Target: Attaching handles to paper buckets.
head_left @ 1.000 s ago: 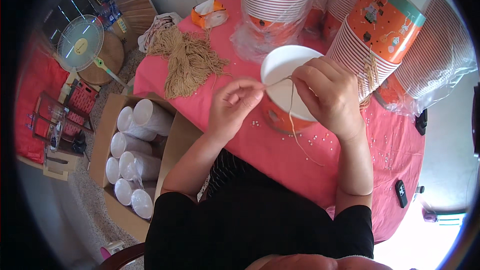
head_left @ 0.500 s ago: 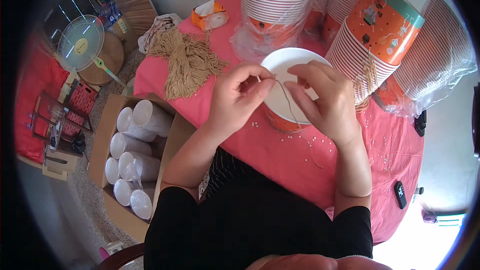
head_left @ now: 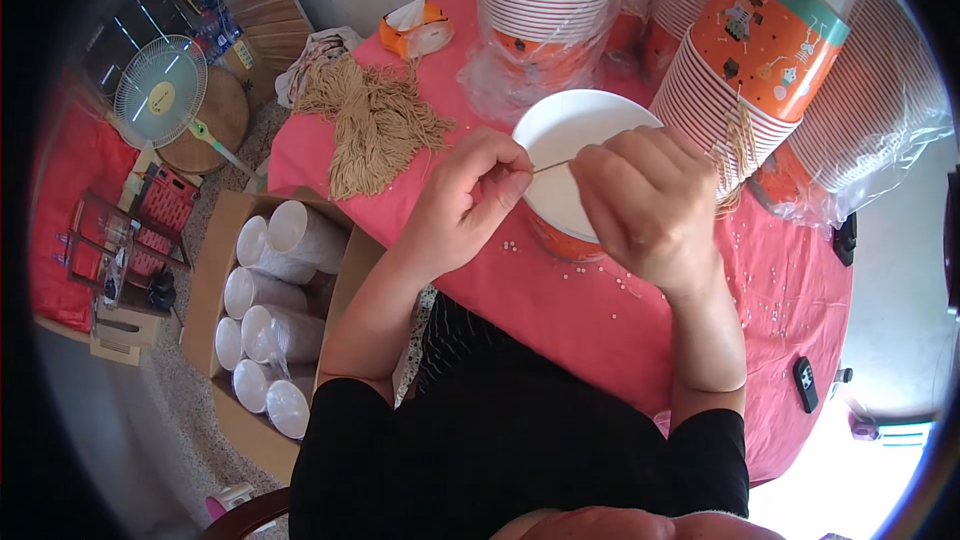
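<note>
A short length of tan cord (head_left: 551,168) stretches taut between my hands, over the open mouth of a white-lined orange paper bucket (head_left: 570,123). My left hand (head_left: 465,195) pinches one end between thumb and fingertips. Its other end runs into my right hand (head_left: 650,200), which is closed with the knuckles up and hides its grip. Small white bits (head_left: 590,273) are scattered on the pink cloth around the bucket. A thick bundle of tan cords (head_left: 380,135) lies left of my hands, and more cords (head_left: 737,145) hang on a bucket stack at the right.
Behind the bucket stands a plastic-wrapped stack of buckets (head_left: 545,0); a taller orange stack (head_left: 765,30) leans at the right. A tissue pack (head_left: 415,32) sits at the far edge, a black remote (head_left: 805,385) at the right. A cardboard box (head_left: 235,410) holds several cup sleeves.
My right hand has turned over and closed, and the cord, slack and dangling before, is now pulled straight. My left hand has shifted slightly left.
</note>
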A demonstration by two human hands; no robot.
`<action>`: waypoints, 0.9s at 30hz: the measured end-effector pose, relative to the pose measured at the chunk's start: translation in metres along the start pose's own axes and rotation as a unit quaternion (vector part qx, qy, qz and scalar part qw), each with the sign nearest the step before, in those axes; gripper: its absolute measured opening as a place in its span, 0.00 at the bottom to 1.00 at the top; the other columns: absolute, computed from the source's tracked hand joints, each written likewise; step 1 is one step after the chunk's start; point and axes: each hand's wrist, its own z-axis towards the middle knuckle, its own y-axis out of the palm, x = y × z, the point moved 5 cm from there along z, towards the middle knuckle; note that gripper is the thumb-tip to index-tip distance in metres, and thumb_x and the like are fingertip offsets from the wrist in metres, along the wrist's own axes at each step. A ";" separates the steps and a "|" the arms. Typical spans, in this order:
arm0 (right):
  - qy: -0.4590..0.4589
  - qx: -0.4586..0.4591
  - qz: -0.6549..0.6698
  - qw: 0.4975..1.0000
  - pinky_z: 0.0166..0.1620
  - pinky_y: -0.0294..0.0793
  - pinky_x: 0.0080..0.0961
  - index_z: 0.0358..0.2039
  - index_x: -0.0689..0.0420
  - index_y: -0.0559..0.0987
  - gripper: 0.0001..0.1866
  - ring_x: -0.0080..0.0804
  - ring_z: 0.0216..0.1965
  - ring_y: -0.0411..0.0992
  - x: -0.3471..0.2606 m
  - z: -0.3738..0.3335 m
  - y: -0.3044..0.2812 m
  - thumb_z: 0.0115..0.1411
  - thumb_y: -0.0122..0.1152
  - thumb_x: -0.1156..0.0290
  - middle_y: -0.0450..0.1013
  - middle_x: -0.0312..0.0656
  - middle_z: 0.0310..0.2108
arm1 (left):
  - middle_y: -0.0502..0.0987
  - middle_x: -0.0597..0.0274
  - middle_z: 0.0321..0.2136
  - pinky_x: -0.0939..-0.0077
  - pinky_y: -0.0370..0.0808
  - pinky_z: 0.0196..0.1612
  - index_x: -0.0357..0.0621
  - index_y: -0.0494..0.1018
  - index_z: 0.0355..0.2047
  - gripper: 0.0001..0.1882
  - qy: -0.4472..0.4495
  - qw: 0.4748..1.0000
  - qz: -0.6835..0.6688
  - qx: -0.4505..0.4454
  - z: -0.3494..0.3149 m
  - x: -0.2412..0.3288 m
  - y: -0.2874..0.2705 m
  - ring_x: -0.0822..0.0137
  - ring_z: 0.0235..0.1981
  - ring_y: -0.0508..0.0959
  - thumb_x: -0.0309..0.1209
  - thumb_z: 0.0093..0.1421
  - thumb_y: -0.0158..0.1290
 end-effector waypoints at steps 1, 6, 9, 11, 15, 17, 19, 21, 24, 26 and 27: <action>-0.025 0.041 -0.029 0.998 0.29 0.68 0.31 0.28 0.55 0.77 0.09 0.32 0.23 0.70 0.003 -0.001 -0.001 0.44 0.65 0.73 0.67 0.34 0.20 | 0.71 0.65 0.29 0.81 0.66 0.28 0.38 0.71 0.35 0.04 -0.001 1.000 0.001 0.000 -0.001 -0.001 -0.001 0.75 0.27 0.70 0.22 0.60 0.55; -0.016 0.101 -0.039 0.994 0.28 0.69 0.32 0.29 0.56 0.77 0.11 0.36 0.22 0.71 0.011 0.003 -0.028 0.42 0.67 0.75 0.69 0.36 0.21 | 0.72 0.64 0.33 0.81 0.67 0.34 0.37 0.72 0.32 0.02 -0.084 0.995 0.033 -0.040 -0.011 -0.019 -0.005 0.73 0.33 0.71 0.18 0.58 0.54; 0.017 0.081 -0.028 0.996 0.26 0.67 0.30 0.26 0.59 0.76 0.07 0.37 0.21 0.70 0.015 0.002 -0.028 0.47 0.65 0.81 0.70 0.40 0.20 | 0.72 0.64 0.33 0.82 0.68 0.35 0.36 0.73 0.35 0.03 -0.088 0.994 0.027 -0.058 -0.011 -0.022 -0.006 0.74 0.33 0.72 0.19 0.60 0.53; 0.046 0.075 -0.032 0.996 0.25 0.68 0.32 0.25 0.57 0.75 0.07 0.37 0.20 0.70 0.019 0.001 -0.025 0.47 0.66 0.77 0.68 0.38 0.19 | 0.72 0.65 0.31 0.82 0.67 0.32 0.37 0.74 0.36 0.04 -0.086 0.996 -0.012 -0.022 -0.012 -0.031 -0.004 0.75 0.31 0.71 0.21 0.60 0.55; 0.086 0.070 -0.007 0.994 0.24 0.67 0.31 0.25 0.58 0.75 0.06 0.38 0.19 0.69 0.026 -0.001 -0.023 0.50 0.65 0.77 0.69 0.39 0.20 | 0.72 0.68 0.28 0.83 0.66 0.30 0.37 0.75 0.40 0.08 -0.097 0.986 -0.054 0.123 -0.021 -0.029 -0.009 0.78 0.28 0.70 0.24 0.61 0.55; 0.095 0.069 0.003 0.993 0.24 0.68 0.31 0.26 0.58 0.75 0.06 0.38 0.19 0.69 0.028 -0.002 -0.022 0.50 0.65 0.77 0.69 0.40 0.20 | 0.71 0.71 0.23 0.83 0.68 0.28 0.38 0.75 0.42 0.09 -0.072 0.992 0.058 0.085 -0.029 -0.004 -0.005 0.80 0.26 0.71 0.23 0.60 0.55; 0.120 0.095 0.030 0.988 0.23 0.67 0.27 0.26 0.58 0.76 0.05 0.35 0.19 0.69 0.032 -0.002 -0.023 0.51 0.66 0.77 0.69 0.40 0.20 | 0.74 0.67 0.24 0.78 0.69 0.23 0.41 0.75 0.43 0.11 -0.085 0.994 0.049 -0.042 -0.033 0.017 0.017 0.77 0.23 0.74 0.24 0.59 0.56; 0.155 0.086 0.090 0.980 0.23 0.66 0.24 0.27 0.59 0.76 0.04 0.30 0.19 0.68 0.035 -0.004 -0.023 0.54 0.64 0.76 0.70 0.38 0.21 | 0.75 0.64 0.25 0.77 0.70 0.24 0.42 0.75 0.44 0.12 -0.047 0.987 0.100 -0.118 -0.027 0.027 0.031 0.74 0.23 0.76 0.27 0.59 0.58; 0.273 0.031 0.330 0.903 0.22 0.64 0.17 0.30 0.60 0.76 0.05 0.20 0.19 0.66 0.040 -0.009 -0.020 0.61 0.60 0.73 0.73 0.35 0.23 | 0.75 0.60 0.26 0.76 0.70 0.26 0.40 0.75 0.38 0.10 -0.063 0.994 0.082 -0.017 -0.021 0.001 0.016 0.70 0.23 0.75 0.30 0.59 0.58; 0.329 -0.037 0.557 0.762 0.21 0.60 0.11 0.34 0.61 0.75 0.08 0.13 0.18 0.63 0.042 -0.016 -0.012 0.67 0.54 0.70 0.76 0.37 0.26 | 0.74 0.62 0.26 0.78 0.67 0.26 0.39 0.75 0.34 0.06 -0.094 0.993 0.074 0.014 -0.004 -0.017 0.003 0.72 0.22 0.71 0.28 0.58 0.58; 0.327 -0.035 0.557 0.763 0.21 0.60 0.11 0.34 0.61 0.75 0.08 0.13 0.18 0.63 0.044 -0.017 -0.013 0.67 0.54 0.70 0.76 0.37 0.26 | 0.74 0.63 0.25 0.78 0.66 0.26 0.39 0.75 0.33 0.06 -0.115 0.991 0.064 0.024 0.005 -0.027 -0.002 0.73 0.22 0.70 0.27 0.57 0.58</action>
